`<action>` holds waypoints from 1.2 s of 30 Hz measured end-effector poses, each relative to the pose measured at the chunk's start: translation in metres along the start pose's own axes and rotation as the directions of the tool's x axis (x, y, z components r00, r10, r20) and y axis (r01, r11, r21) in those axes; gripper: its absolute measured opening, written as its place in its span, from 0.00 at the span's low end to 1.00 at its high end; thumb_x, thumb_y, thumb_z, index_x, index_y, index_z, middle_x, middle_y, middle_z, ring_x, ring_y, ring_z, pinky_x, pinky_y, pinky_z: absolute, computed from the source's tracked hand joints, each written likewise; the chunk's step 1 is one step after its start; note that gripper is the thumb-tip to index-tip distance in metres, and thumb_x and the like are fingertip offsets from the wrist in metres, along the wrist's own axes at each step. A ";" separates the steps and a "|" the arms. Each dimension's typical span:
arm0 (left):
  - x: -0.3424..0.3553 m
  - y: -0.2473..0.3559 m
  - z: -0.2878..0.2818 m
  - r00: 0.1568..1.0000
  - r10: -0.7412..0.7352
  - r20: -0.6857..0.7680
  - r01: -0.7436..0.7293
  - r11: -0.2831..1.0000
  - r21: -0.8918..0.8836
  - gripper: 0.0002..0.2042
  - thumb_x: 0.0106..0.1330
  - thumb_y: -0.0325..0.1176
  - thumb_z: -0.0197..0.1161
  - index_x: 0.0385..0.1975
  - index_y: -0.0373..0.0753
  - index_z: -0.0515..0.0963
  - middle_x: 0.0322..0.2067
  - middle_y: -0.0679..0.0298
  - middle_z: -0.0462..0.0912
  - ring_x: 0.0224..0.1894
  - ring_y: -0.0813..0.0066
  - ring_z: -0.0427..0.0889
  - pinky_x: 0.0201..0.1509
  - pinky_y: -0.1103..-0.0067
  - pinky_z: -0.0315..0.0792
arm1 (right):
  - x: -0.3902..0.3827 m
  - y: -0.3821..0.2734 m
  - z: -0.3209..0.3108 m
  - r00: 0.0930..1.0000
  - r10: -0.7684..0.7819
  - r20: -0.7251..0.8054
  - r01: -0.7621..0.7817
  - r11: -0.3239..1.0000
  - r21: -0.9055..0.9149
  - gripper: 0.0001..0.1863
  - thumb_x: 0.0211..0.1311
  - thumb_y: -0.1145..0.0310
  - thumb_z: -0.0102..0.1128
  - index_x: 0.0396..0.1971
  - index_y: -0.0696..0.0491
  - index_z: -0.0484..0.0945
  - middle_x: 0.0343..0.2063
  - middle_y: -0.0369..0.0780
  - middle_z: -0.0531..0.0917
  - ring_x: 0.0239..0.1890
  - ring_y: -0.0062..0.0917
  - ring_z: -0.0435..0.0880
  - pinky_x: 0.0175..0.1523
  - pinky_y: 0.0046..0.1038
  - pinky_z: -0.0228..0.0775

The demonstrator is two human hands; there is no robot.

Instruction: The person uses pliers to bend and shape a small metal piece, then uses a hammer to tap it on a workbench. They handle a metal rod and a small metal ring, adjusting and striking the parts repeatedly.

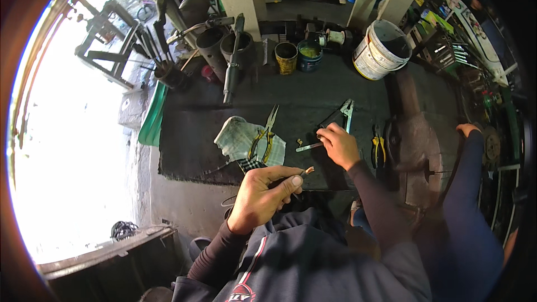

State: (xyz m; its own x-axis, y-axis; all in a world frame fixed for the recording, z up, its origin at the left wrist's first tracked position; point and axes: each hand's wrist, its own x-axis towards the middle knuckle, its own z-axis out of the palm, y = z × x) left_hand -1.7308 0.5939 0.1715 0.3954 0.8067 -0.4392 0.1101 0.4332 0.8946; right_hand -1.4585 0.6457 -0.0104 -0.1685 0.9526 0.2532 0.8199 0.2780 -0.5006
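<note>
Left hand (263,193): grip clenched on a small metal part (308,171) with its tip pointing right and slightly up, held above the near edge of the surface (313,92). Right hand (339,144): grip grasping a thin tool (309,147) resting on the surface. The tool's long axis runs left-right, its free end pointing left. The tool lies just beyond the part; the right hand is nearer. Pliers (265,134) lie on a cloth (238,134) to the left.

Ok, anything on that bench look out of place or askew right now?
Mostly ordinary clutter. The white bucket at the back of the bench sits tilted rather than upright. The checked cloth lies crumpled under the yellow-handled pliers. No spill or damage visible.
</note>
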 end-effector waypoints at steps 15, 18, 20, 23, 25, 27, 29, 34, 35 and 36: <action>0.019 0.027 0.003 0.965 0.169 0.203 -0.223 0.933 0.283 0.12 0.71 0.29 0.73 0.48 0.29 0.88 0.33 0.64 0.90 0.33 0.85 0.84 0.36 0.84 0.78 | -0.026 -0.130 -0.160 0.994 -0.057 0.089 0.003 0.853 0.522 0.18 0.61 0.80 0.67 0.52 0.56 0.86 0.45 0.40 0.84 0.43 0.29 0.86 0.47 0.29 0.80; 0.017 0.029 0.012 0.960 0.188 0.207 -0.247 0.916 0.315 0.11 0.71 0.28 0.73 0.47 0.28 0.88 0.33 0.62 0.91 0.33 0.84 0.85 0.37 0.84 0.80 | -0.028 -0.126 -0.165 0.993 -0.050 0.108 -0.021 0.820 0.572 0.21 0.57 0.84 0.66 0.52 0.56 0.87 0.44 0.40 0.84 0.44 0.26 0.86 0.48 0.27 0.79; 0.017 0.029 0.017 0.962 0.178 0.207 -0.234 0.927 0.293 0.11 0.71 0.28 0.73 0.47 0.28 0.88 0.33 0.61 0.91 0.33 0.83 0.85 0.37 0.84 0.80 | -0.029 -0.123 -0.168 0.991 -0.077 0.113 -0.002 0.818 0.575 0.21 0.57 0.85 0.66 0.52 0.57 0.87 0.45 0.40 0.84 0.44 0.26 0.86 0.48 0.27 0.80; 0.017 0.030 0.023 0.957 0.206 0.204 -0.256 0.931 0.259 0.11 0.71 0.27 0.73 0.47 0.27 0.88 0.33 0.60 0.90 0.32 0.82 0.85 0.36 0.83 0.80 | -0.028 -0.119 -0.171 0.988 -0.103 0.119 0.014 0.810 0.586 0.21 0.57 0.84 0.68 0.52 0.57 0.87 0.45 0.41 0.85 0.45 0.28 0.87 0.48 0.28 0.80; 0.017 0.031 0.026 0.955 0.214 0.206 -0.264 0.929 0.259 0.11 0.71 0.27 0.73 0.47 0.27 0.88 0.32 0.60 0.90 0.32 0.82 0.85 0.36 0.83 0.80 | -0.027 -0.117 -0.173 0.986 -0.111 0.123 0.019 0.813 0.582 0.20 0.57 0.84 0.69 0.51 0.57 0.87 0.45 0.41 0.85 0.45 0.28 0.87 0.48 0.28 0.80; 0.018 0.032 0.028 0.956 0.205 0.210 -0.262 0.919 0.295 0.11 0.71 0.27 0.73 0.47 0.27 0.87 0.33 0.60 0.90 0.31 0.81 0.85 0.36 0.82 0.79 | -0.028 -0.116 -0.174 0.986 -0.111 0.127 0.019 0.818 0.574 0.20 0.58 0.83 0.71 0.51 0.57 0.88 0.45 0.41 0.86 0.45 0.28 0.87 0.48 0.28 0.80; 0.020 0.033 0.029 0.955 0.191 0.227 -0.256 0.919 0.301 0.11 0.71 0.28 0.73 0.47 0.27 0.87 0.33 0.60 0.90 0.32 0.81 0.85 0.36 0.82 0.79 | -0.028 -0.114 -0.175 0.986 -0.112 0.123 0.020 0.814 0.581 0.18 0.60 0.81 0.71 0.50 0.56 0.87 0.44 0.41 0.86 0.44 0.31 0.88 0.47 0.30 0.81; 0.024 0.032 0.033 0.956 0.136 0.259 -0.196 0.955 0.223 0.12 0.71 0.27 0.72 0.49 0.26 0.86 0.35 0.60 0.90 0.34 0.82 0.84 0.37 0.82 0.78 | -0.032 -0.109 -0.173 0.990 -0.080 0.114 -0.007 0.790 0.613 0.16 0.59 0.81 0.73 0.48 0.56 0.87 0.43 0.40 0.88 0.42 0.32 0.90 0.45 0.30 0.82; 0.025 0.031 0.033 0.950 0.153 0.271 -0.212 0.956 0.203 0.12 0.71 0.27 0.72 0.49 0.26 0.86 0.36 0.60 0.91 0.35 0.82 0.85 0.38 0.82 0.78 | -0.033 -0.109 -0.172 0.991 -0.083 0.107 0.000 0.788 0.615 0.15 0.59 0.81 0.73 0.47 0.56 0.87 0.43 0.40 0.88 0.41 0.32 0.90 0.44 0.29 0.82; 0.026 0.031 0.034 0.944 0.170 0.283 -0.227 0.957 0.182 0.12 0.72 0.27 0.72 0.50 0.26 0.86 0.36 0.61 0.91 0.35 0.83 0.85 0.38 0.82 0.78 | -0.034 -0.108 -0.171 0.992 -0.080 0.100 0.002 0.789 0.614 0.15 0.59 0.81 0.73 0.46 0.56 0.87 0.43 0.40 0.88 0.41 0.31 0.91 0.44 0.29 0.82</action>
State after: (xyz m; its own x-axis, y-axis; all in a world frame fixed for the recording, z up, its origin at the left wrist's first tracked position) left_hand -1.6861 0.6146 0.1908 0.6501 0.7213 -0.2389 0.1816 0.1579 0.9706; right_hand -1.4474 0.5626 0.1770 -0.2873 0.9349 0.2083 0.3103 0.2966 -0.9032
